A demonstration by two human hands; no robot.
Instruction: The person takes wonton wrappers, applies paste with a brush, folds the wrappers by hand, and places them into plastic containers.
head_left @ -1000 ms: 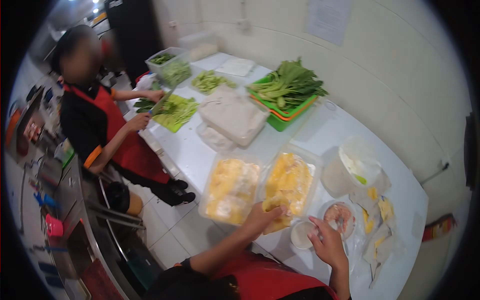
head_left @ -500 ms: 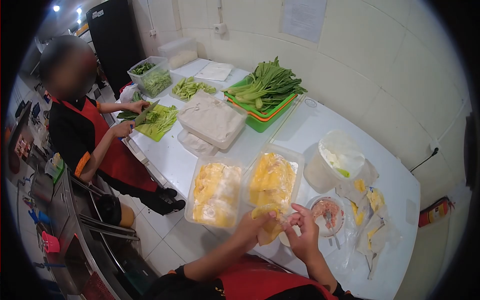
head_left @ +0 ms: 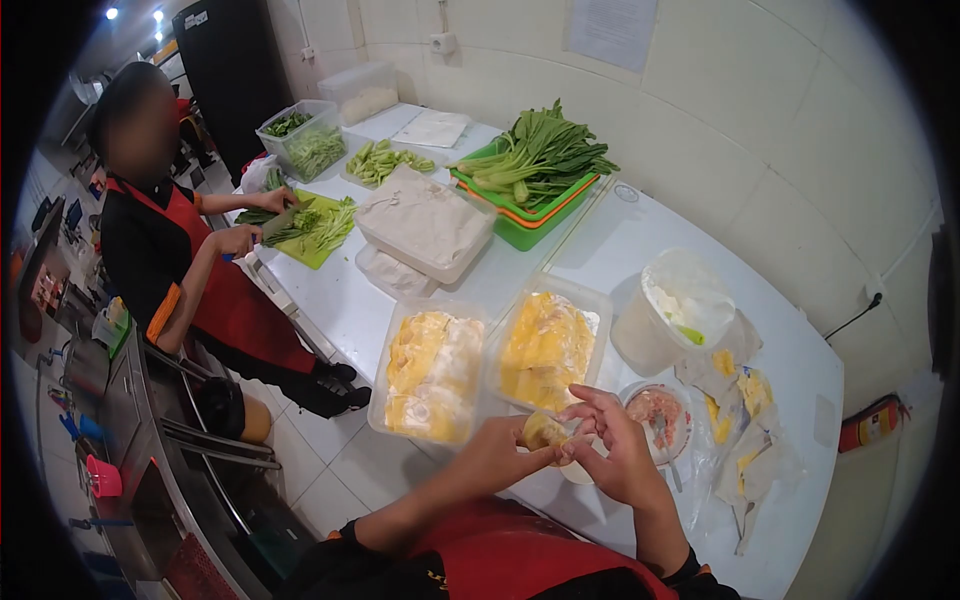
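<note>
My left hand (head_left: 505,450) is closed around a yellow dumpling (head_left: 545,430), a thin wrapper gathered into a small bundle. The thumb and fingers of my right hand (head_left: 615,450) pinch its near-right edge, with the upper fingers raised. Just beyond my hands stand two clear plastic tubs, the left one (head_left: 377,405) and the right one (head_left: 603,335), both holding yellow, flour-dusted pieces. To the right of my right hand is a bowl (head_left: 684,440) with pink minced filling (head_left: 655,408) and a utensil in it. A pale round thing (head_left: 576,474) lies partly hidden under my hands.
A white bucket (head_left: 640,335) and yellow wrapper sheets on paper (head_left: 755,395) are at right. Leafy greens (head_left: 540,165) fill stacked baskets (head_left: 530,235); a cloth-covered tub (head_left: 425,215) stands beside them. At left, a co-worker (head_left: 165,240) cuts greens on a green board (head_left: 318,252).
The wrapper, hanging loose and partly open before, is now gathered into a compact bundle. My hands have drawn slightly lower around it. The co-worker's knife hand has shifted slightly left and down.
</note>
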